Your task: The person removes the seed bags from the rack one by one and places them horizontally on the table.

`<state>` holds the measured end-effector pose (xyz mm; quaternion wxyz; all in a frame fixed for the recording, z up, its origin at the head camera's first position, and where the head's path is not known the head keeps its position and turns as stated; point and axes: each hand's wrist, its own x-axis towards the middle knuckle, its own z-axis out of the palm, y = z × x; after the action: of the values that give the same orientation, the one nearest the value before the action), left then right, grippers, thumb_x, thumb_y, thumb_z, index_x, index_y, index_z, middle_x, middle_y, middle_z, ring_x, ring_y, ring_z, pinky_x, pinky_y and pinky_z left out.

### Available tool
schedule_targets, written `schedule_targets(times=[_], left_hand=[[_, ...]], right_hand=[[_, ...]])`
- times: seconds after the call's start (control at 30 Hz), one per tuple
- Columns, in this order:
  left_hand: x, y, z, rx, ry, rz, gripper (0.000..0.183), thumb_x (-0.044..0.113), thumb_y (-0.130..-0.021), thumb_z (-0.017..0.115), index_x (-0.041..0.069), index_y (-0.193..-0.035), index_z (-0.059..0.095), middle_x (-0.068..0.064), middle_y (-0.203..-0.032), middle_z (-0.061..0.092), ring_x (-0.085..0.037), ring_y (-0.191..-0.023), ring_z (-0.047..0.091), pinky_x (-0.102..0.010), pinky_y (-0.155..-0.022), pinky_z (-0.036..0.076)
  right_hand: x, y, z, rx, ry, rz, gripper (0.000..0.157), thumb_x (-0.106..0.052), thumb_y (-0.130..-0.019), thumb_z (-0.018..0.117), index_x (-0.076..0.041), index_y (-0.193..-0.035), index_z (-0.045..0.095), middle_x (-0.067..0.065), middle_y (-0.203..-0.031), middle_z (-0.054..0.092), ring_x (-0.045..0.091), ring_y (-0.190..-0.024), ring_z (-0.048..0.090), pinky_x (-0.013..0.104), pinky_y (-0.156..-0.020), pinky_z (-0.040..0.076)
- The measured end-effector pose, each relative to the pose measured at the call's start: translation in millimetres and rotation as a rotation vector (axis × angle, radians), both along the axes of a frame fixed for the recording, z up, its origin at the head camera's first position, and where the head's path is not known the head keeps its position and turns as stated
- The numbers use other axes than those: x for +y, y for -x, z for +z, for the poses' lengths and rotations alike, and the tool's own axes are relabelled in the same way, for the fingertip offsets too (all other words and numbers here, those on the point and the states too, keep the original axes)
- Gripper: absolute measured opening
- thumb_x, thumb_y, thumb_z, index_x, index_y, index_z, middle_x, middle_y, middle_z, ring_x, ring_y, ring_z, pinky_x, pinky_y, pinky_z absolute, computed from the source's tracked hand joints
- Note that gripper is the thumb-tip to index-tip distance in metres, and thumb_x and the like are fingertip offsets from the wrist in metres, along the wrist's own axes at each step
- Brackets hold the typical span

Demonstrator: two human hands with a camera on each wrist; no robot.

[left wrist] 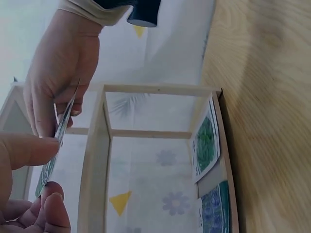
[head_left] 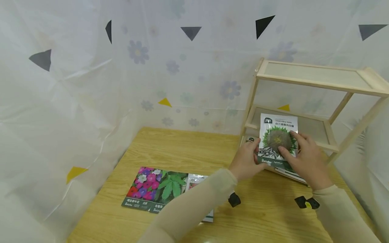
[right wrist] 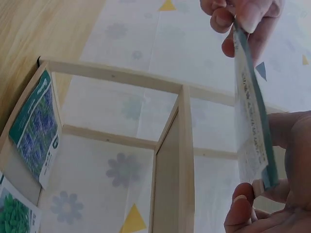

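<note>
A sunflower seed packet [head_left: 278, 140] is held up in front of the wooden shelf's middle tier, its printed face toward the head camera. My left hand [head_left: 247, 161] pinches it at the lower left edge, thumb in front. The right hand [head_left: 308, 158] grips its right side, with the thumb lying across the picture. Both wrist views show the packet [left wrist: 59, 138] nearly edge-on between the two hands. On the shelf's bottom tier lie a packet with purple flowers [right wrist: 38, 128] and one with green leaves [left wrist: 206, 143].
The two-tier-and-base wooden shelf [head_left: 322, 86] stands at the table's back right. Toward the front left, a petunia packet [head_left: 144, 185], a green-leaf packet [head_left: 171, 185] and a white-edged packet [head_left: 196, 179], partly behind the left sleeve, lie on the wooden table [head_left: 188, 145].
</note>
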<state>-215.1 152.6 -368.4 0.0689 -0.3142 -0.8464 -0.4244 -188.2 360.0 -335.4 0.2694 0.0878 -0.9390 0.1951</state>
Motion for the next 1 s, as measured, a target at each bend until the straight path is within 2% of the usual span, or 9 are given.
schedule_targets(times=[0.1, 0.2, 0.27, 0.4, 0.5, 0.63, 0.77, 0.9, 1.0], left_hand=[[-5, -4.7, 0.7, 0.133, 0.145, 0.022, 0.088, 0.035, -0.080, 0.079, 0.009, -0.150, 0.032, 0.004, -0.108, 0.051, -0.002, -0.082, 0.051, -0.009, -0.072, 0.042], [-12, -9.4, 1.7, 0.267, 0.287, 0.028, 0.091, 0.047, -0.081, 0.074, 0.010, -0.151, 0.029, 0.001, -0.122, 0.051, -0.005, -0.099, 0.051, -0.011, -0.085, 0.042], [-16, -11.4, 1.7, 0.359, 0.343, 0.017, 0.090, 0.052, -0.082, 0.071, 0.009, -0.150, 0.032, 0.000, -0.123, 0.051, -0.006, -0.102, 0.050, -0.013, -0.089, 0.042], [-23, -13.4, -0.8, 0.495, 0.359, 0.015, 0.081, 0.054, -0.083, 0.068, 0.007, -0.144, 0.043, 0.001, -0.114, 0.053, -0.005, -0.093, 0.047, -0.015, -0.082, 0.042], [-27, -14.3, -3.6, 0.556, 0.335, 0.022, 0.074, 0.056, -0.084, 0.067, 0.008, -0.138, 0.051, 0.002, -0.108, 0.054, -0.004, -0.088, 0.046, -0.014, -0.077, 0.041], [-31, -13.9, -9.9, 0.568, 0.296, 0.017, 0.071, 0.055, -0.082, 0.069, 0.008, -0.133, 0.055, 0.000, -0.113, 0.056, -0.005, -0.095, 0.051, -0.014, -0.085, 0.042], [-36, -13.8, -17.9, 0.530, 0.280, 0.006, 0.072, 0.054, -0.081, 0.071, 0.008, -0.134, 0.054, -0.004, -0.127, 0.055, -0.011, -0.113, 0.053, -0.018, -0.100, 0.038], [-42, -17.0, -23.7, 0.488, 0.323, 0.009, 0.075, 0.057, -0.082, 0.067, 0.010, -0.137, 0.051, -0.009, -0.138, 0.050, -0.017, -0.125, 0.049, -0.024, -0.107, 0.033], [-47, -20.7, -27.3, 0.455, 0.364, 0.013, 0.075, 0.059, -0.083, 0.065, 0.011, -0.139, 0.049, -0.011, -0.142, 0.046, -0.020, -0.130, 0.045, -0.031, -0.111, 0.029]], right_hand=[[-4, -2.2, -1.0, 0.033, 0.004, 0.019, 0.068, -0.029, -0.087, 0.072, 0.008, -0.138, 0.045, 0.035, -0.135, 0.040, 0.026, -0.069, 0.050, 0.034, -0.052, 0.039], [-6, -4.5, -2.4, 0.054, 0.004, 0.035, 0.067, -0.027, -0.086, 0.074, 0.010, -0.135, 0.047, 0.034, -0.137, 0.039, 0.029, -0.070, 0.054, 0.039, -0.054, 0.043], [-8, -6.2, -3.6, 0.048, 0.003, 0.041, 0.066, -0.027, -0.087, 0.073, 0.010, -0.135, 0.047, 0.034, -0.138, 0.039, 0.032, -0.072, 0.056, 0.044, -0.056, 0.046], [-12, -9.6, -6.0, 0.045, 0.002, 0.045, 0.064, -0.029, -0.088, 0.072, 0.007, -0.135, 0.049, 0.032, -0.138, 0.042, 0.031, -0.070, 0.058, 0.041, -0.054, 0.047], [-16, -12.3, -8.3, 0.055, 0.021, 0.058, 0.062, -0.027, -0.086, 0.073, 0.005, -0.134, 0.051, 0.031, -0.137, 0.044, 0.031, -0.070, 0.058, 0.036, -0.053, 0.044], [-21, -14.9, -12.3, 0.066, 0.052, 0.064, 0.059, -0.025, -0.084, 0.076, 0.003, -0.132, 0.054, 0.030, -0.137, 0.046, 0.032, -0.073, 0.058, 0.035, -0.053, 0.044], [-26, -15.9, -17.3, 0.101, 0.061, 0.082, 0.058, -0.022, -0.081, 0.079, 0.002, -0.128, 0.057, 0.028, -0.135, 0.048, 0.022, -0.065, 0.051, 0.028, -0.051, 0.040], [-31, -18.1, -23.3, 0.147, 0.037, 0.098, 0.057, -0.022, -0.077, 0.082, 0.002, -0.124, 0.061, 0.027, -0.131, 0.052, 0.014, -0.056, 0.048, 0.025, -0.047, 0.039], [-34, -20.8, -29.6, 0.115, 0.062, 0.107, 0.057, -0.022, -0.078, 0.081, 0.001, -0.126, 0.059, 0.026, -0.133, 0.050, 0.015, -0.062, 0.049, 0.025, -0.050, 0.040]])
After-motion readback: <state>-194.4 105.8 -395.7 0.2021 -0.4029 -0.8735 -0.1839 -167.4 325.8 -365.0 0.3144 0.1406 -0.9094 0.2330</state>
